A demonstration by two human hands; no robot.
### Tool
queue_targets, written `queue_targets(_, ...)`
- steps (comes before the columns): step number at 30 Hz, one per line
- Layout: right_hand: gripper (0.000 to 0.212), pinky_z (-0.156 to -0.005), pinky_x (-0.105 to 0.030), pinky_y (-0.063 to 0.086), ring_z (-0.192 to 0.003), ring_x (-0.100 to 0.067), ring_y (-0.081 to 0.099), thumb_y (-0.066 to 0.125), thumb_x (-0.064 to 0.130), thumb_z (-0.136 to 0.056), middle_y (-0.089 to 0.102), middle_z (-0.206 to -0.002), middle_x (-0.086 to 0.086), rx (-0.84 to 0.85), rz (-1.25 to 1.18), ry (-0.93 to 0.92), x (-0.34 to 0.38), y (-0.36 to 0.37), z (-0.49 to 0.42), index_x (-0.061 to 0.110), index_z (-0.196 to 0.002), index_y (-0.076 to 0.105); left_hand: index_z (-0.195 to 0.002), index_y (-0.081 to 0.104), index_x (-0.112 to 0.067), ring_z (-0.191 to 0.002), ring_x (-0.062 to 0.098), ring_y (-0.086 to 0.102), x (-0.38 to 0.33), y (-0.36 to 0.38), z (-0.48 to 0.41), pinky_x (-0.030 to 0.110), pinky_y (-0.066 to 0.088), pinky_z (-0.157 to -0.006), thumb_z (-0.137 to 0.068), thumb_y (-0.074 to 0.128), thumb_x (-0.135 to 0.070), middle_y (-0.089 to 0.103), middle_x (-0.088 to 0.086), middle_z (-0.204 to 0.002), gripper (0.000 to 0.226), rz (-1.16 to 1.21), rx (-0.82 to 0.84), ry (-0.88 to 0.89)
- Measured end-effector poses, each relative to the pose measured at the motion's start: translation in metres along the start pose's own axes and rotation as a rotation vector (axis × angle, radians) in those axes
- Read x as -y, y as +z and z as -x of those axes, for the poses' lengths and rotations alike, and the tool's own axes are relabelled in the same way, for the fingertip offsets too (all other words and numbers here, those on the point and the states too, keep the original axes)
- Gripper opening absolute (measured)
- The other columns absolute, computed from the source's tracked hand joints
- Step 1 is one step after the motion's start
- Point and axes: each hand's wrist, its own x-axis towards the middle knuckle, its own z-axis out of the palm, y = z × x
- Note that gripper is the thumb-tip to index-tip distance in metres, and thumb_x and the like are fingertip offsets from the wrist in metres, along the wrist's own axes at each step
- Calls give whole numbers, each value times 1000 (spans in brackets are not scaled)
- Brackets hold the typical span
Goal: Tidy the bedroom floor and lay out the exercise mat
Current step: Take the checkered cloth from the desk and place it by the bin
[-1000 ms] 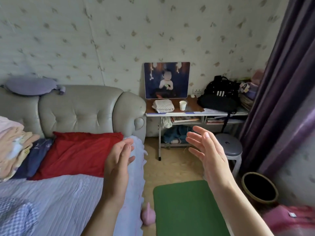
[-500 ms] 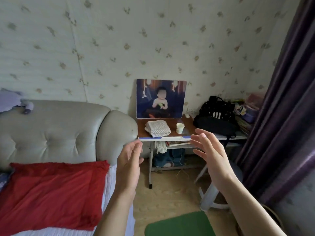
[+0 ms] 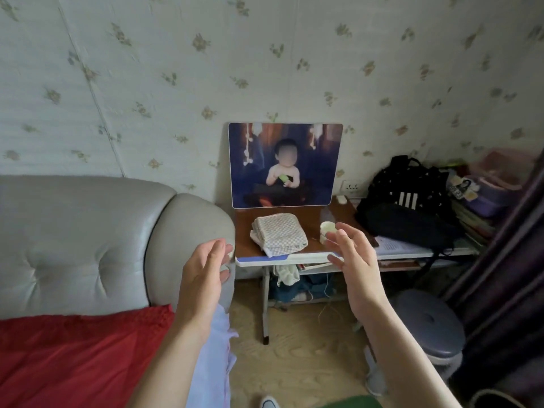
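Left hand (image 3: 203, 278) and right hand (image 3: 354, 260) raised empty, fingers spread, before the side table's (image 3: 282, 258) front edge; green mat (image 3: 350, 402) at floor.

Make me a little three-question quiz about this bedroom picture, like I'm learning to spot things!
1. True or false: the left hand and right hand are both empty.
2. What lies on the side table between the headboard and the white cup?
A. a folded checked cloth
B. a green ball
C. a pair of shoes
3. Fill in: the grey stool stands on the floor to the ____ of the table leg, as the camera sees it.

Key: 1 true. 2 A, the folded checked cloth. 3 right.
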Motion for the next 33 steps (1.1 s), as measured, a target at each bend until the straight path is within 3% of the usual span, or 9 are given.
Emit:
queue_targets(5, 31, -109, -45, 48, -121, -14, 62, 54, 35, -102, 66, -131, 1, -14, 73, 117, -57, 27, -118, 28, -132, 56, -103, 65, -26, -107, 16, 67, 51, 60, -119, 31, 54, -84, -105, 48, -28, 72, 0, -109, 17, -85, 12, -157)
queue_targets(9, 28, -98, -30, 52, -115, -9, 62, 56, 32, -101, 65, -121, 8, 24, 169, 161, -100, 50, -205, 27, -129, 56, -95, 63, -34, -104, 10, 66, 90, 111, -199, 33, 53, -87, -105, 48, -32, 70, -10, -103, 18, -130, 23, -241)
queue_targets(12, 36, -103, -37, 52, -117, -13, 62, 56, 32, -101, 63, -123, 6, 61, 279, 168, -133, 68, -264, 24, -136, 52, -94, 62, -37, -99, 4, 63, 125, 141, -252, 34, 52, -88, -99, 52, -44, 67, -18, -101, 13, -184, 33, -308)
queue_targets(14, 41, -107, -40, 49, -125, -19, 58, 57, 34, -100, 61, -133, -1, 112, 390, 182, -160, 81, -298, 24, -139, 48, -101, 57, -33, -92, 2, 60, 154, 154, -285, 30, 48, -78, -90, 54, -54, 63, -19, -98, 24, -273, 34, -367)
queue_targets(17, 56, -112, -46, 39, -137, -28, 45, 55, 43, -99, 50, -148, -8, 235, 729, 204, -205, 98, -331, 23, -147, 37, -118, 45, -29, -88, 6, 62, 198, 165, -324, 28, 44, -68, -90, 61, -47, 63, -14, -99, 37, -423, 78, -467)
queue_targets(20, 73, -117, -54, 28, -146, -35, 28, 52, 54, -95, 32, -156, -13, 328, 1043, 252, -246, 110, -343, 22, -152, 21, -127, 48, -20, -101, 25, 67, 237, 172, -347, 41, 53, -86, -85, 66, -40, 68, 2, -114, 50, -520, 134, -576)
queue_targets(23, 72, -115, -56, 27, -143, -38, 29, 50, 54, -94, 30, -155, -15, 320, 995, 367, -271, 119, -350, 21, -150, 18, -128, 40, -25, -104, 29, 63, 257, 181, -355, 40, 51, -88, -80, 67, -44, 63, 5, -118, 58, -544, 146, -661)
queue_targets(28, 70, -108, -53, 33, -133, -42, 38, 56, 46, -91, 40, -146, -20, 209, 977, 368, -291, 130, -360, 20, -148, 24, -132, 46, -26, -98, 25, 66, 283, 191, -361, 33, 52, -74, -82, 71, -31, 63, 6, -119, 57, -466, 61, -595)
queue_targets(33, 90, -110, -52, 34, -130, -42, 46, 69, 55, -81, 50, -140, -20, 143, 954, 421, -306, 127, -366, 17, -148, 22, -116, 48, -37, -81, -3, 60, 309, 189, -355, 15, 47, -62, -84, 75, -20, 67, -10, -103, 45, -427, 34, -440)
